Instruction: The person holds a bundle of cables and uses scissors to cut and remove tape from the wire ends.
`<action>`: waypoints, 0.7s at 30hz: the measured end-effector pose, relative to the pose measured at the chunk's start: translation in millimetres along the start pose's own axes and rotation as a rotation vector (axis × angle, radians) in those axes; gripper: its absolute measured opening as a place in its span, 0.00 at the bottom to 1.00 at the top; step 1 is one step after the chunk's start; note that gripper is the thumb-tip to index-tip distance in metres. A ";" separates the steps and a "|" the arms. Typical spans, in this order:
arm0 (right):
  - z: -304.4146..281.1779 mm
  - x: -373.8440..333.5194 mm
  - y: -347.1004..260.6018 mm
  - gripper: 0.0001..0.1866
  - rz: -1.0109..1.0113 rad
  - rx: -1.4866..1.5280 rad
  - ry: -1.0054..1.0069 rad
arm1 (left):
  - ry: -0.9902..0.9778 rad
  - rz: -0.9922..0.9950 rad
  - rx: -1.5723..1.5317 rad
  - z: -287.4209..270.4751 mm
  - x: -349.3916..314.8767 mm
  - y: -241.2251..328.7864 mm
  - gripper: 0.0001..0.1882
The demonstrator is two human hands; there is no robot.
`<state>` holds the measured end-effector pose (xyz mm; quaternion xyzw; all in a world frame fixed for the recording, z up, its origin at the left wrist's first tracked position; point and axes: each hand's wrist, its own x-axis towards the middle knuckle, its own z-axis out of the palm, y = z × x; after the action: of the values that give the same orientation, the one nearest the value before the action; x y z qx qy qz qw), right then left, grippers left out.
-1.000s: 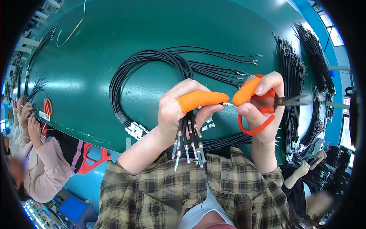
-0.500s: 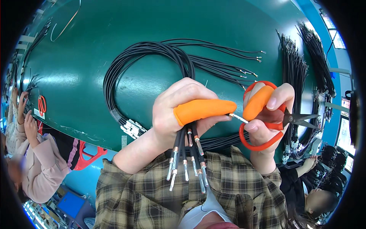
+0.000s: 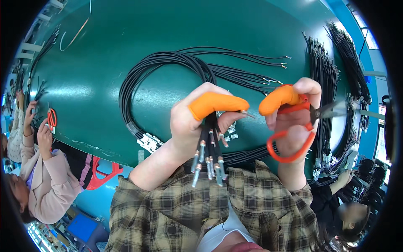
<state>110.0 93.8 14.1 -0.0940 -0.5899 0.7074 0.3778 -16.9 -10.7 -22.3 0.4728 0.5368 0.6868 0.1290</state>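
My left hand (image 3: 184, 111) is closed around several black cables, whose stripped ends (image 3: 210, 155) with silvery tips hang below it toward my shirt. Between its thumb and an orange-covered forefinger it pinches one cable end (image 3: 248, 114) pointing right. My right hand (image 3: 289, 126), one finger also in an orange cover, carries scissors (image 3: 323, 111) with orange-red handles looped over its fingers. Their blades point right, away from the cable. A gap separates my right fingertips from that end. Behind my left hand, the coiled cables (image 3: 168, 56) lie on the green table.
White connectors (image 3: 149, 143) end the coil at left. Long cable bundles (image 3: 321, 75) lie along the table's right side. Small pale scraps (image 3: 231, 136) are beside my left hand. Across at left are other scissors (image 3: 51, 119) and a co-worker's hands (image 3: 44, 136); another person sits at right.
My right fingers have come off the pinched cable end and moved up, away from it. The scissors moved with them. My left hand still grips the cables; its hanging ends have swung up slightly.
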 end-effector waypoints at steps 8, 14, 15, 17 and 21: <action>7.6 -16.1 -25.2 0.46 0.636 -0.018 -0.377 | 0.107 -0.038 -0.220 -3.1 -2.7 -1.3 0.07; 16.8 -13.2 -12.3 0.40 0.834 0.284 -0.671 | 0.058 -0.002 -0.322 -4.8 -0.5 -7.4 0.09; 19.0 -12.5 -10.8 0.40 0.822 0.300 -0.691 | 0.056 0.027 -0.331 -6.4 -0.8 -8.2 0.10; 20.9 -11.6 -8.5 0.39 0.823 0.318 -0.706 | 0.030 0.010 -0.324 -8.5 -2.1 -6.6 0.10; 22.8 -10.2 -7.9 0.38 0.854 0.312 -0.734 | 0.063 -0.039 -0.392 -4.5 -1.1 -3.8 0.09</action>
<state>107.2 70.0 24.6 -0.0155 -0.4808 0.8618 -0.1606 -21.1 -12.7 -26.1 0.4063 0.4057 0.7900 0.2151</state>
